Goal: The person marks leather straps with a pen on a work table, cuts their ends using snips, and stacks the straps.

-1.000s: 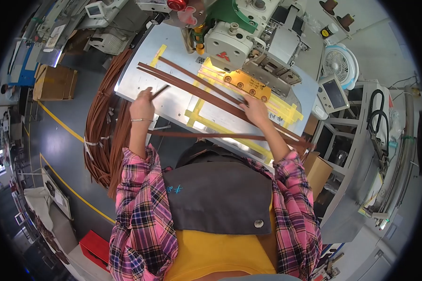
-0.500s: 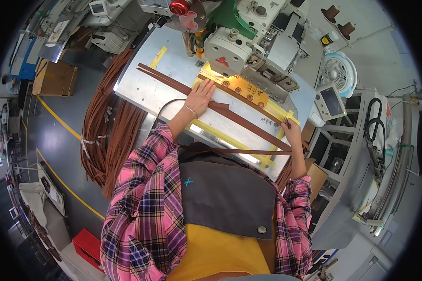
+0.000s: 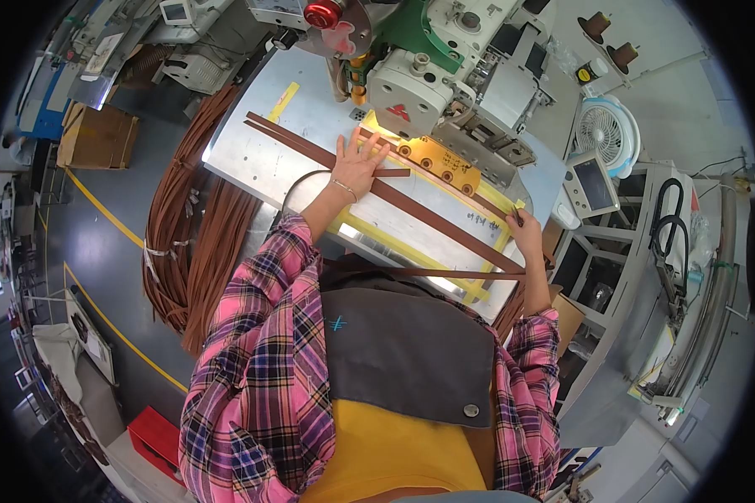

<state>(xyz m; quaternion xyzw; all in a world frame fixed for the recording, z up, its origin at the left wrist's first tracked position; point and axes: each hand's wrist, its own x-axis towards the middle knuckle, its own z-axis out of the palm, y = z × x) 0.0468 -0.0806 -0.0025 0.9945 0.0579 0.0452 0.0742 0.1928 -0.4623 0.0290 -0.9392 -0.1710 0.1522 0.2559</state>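
Observation:
My left hand [image 3: 356, 174] lies with fingers spread over brown strips on the metal machine table [image 3: 235, 159]. Its fingertips reach one narrow brown strip [image 3: 445, 183], which runs along an orange-yellow plate [image 3: 446, 163] with several round holes. A wider brown strip [image 3: 445, 221] passes under the palm and slants toward the right edge. Below the machine head, at the far right end of the narrow strip, my right hand [image 3: 527, 235] is closed in a pinch. A small dark object [image 3: 518, 220] shows at its fingers; its kind is unclear.
The sewing machine head [image 3: 407, 96] stands just beyond the plate. Bundles of brown strips [image 3: 172, 260] hang off the table's left side. A control screen [image 3: 594, 180] and a fan [image 3: 602, 130] are at the right. A cardboard box [image 3: 99, 138] sits on the floor.
My left hand's fingers have spread apart and shifted slightly up. A short brown end beside that hand now lies straighter. My right hand has moved slightly to the right.

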